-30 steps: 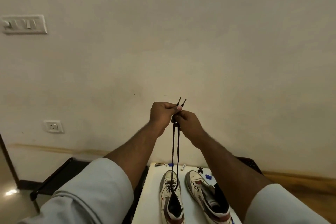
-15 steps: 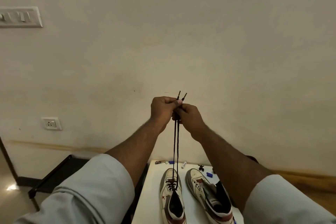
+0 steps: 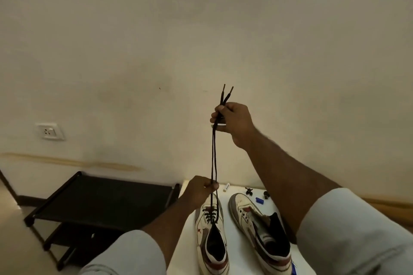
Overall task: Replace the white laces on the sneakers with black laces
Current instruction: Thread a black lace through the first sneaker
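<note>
Head view, nearest first: the left sneaker [image 3: 212, 236] lies on the white table [image 3: 185, 241] with its toe pointing away, black lacing crossed through its lower eyelets, while the right sneaker [image 3: 259, 232] just beside it shows no lace at all (its tongue flops open). From those eyelets the black lace [image 3: 213, 154] rises as two strands running close together, nearly straight up, so its long axis is close to vertical. The left hand [image 3: 199, 190] is the nearer one to the shoe; it pinches both strands between thumb and fingers low down, just above the toe. Higher and farther, the right hand [image 3: 232, 119] has its fingers curled round the same pair, with the two tips poking out above the fist, roughly level with each other. Judging by this, the ends are being evened, and the next threading falls to whichever hand takes a tip down towards the open eyelets. Beyond the sneakers, small bits lie near the table's far edge, and a dark rack [image 3: 100, 198] stands to the left.
</note>
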`<state>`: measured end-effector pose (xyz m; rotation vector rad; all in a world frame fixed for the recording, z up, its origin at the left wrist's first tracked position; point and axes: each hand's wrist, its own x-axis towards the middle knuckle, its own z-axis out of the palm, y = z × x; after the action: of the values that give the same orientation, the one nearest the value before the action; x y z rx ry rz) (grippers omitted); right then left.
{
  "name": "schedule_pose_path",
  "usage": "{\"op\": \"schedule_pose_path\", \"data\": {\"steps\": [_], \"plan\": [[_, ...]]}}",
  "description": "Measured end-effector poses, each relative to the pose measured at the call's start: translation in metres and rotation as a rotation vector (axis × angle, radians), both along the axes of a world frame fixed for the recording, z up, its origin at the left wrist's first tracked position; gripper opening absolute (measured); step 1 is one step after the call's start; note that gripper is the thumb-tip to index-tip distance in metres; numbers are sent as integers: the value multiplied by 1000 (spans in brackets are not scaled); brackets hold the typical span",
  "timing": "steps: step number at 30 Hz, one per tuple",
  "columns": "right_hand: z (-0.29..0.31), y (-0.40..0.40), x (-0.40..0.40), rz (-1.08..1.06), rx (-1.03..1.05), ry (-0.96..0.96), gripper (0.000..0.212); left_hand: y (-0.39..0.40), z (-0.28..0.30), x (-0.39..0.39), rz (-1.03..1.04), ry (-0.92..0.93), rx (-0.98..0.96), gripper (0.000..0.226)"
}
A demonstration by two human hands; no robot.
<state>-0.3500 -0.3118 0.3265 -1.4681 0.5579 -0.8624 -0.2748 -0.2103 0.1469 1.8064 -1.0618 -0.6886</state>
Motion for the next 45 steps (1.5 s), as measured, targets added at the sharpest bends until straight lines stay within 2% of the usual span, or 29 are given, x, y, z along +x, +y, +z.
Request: {"op": "schedule_pose_path", "data": {"steps": [2, 5, 7, 10, 12, 13, 15, 17, 20, 22, 24, 28, 34, 40, 42, 45], "plan": [[-16, -14, 3, 5, 64, -36, 15, -4, -7, 2, 26, 36, -23, 23], [-75, -27, -9, -72, 177, 19, 32, -12, -17, 7, 82, 60, -66, 22], [-141, -19, -28, -95, 205, 194, 18, -20, -21, 10, 106, 80, -57, 22], [-232, 12, -50, 147, 189, 532, 20, -23, -24, 9, 70, 213, -12, 27], [-262, 24, -55, 177, 277, 507, 21, -13, -38, 5, 77, 227, 120, 44], [-268, 29, -56, 132, 345, 434, 23, -3, -51, 1, 110, 218, 203, 46], [-273, 35, -57, 23, 482, 280, 30, 22, -80, -12, 179, 268, 297, 37], [-282, 43, -60, -49, 552, 197, 30, 38, -107, -25, 253, 345, 281, 30], [-289, 56, -65, -53, 467, 233, 25, 41, -123, -40, 550, 450, 197, 42], [-288, 60, -63, -80, 405, 259, 22, 38, -120, -46, 709, 478, 213, 39], [-287, 62, -61, -132, 377, 256, 18, 35, -119, -52, 657, 494, 231, 39], [-295, 67, -57, -226, 355, 257, 15, 27, -120, -64, 636, 552, 62, 6], [-311, 72, -48, -296, 299, 317, 13, 24, -118, -76, 736, 268, -64, 10], [-322, 77, -42, -414, 285, 301, 12, 23, -127, -80, 718, 125, -9, 16], [-322, 80, -41, -456, 259, 315, 12, 21, -125, -77, 679, 101, 9, 19], [-326, 83, -41, -489, 229, 318, 14, 16, -122, -74, 603, 165, 67, 19]]}}
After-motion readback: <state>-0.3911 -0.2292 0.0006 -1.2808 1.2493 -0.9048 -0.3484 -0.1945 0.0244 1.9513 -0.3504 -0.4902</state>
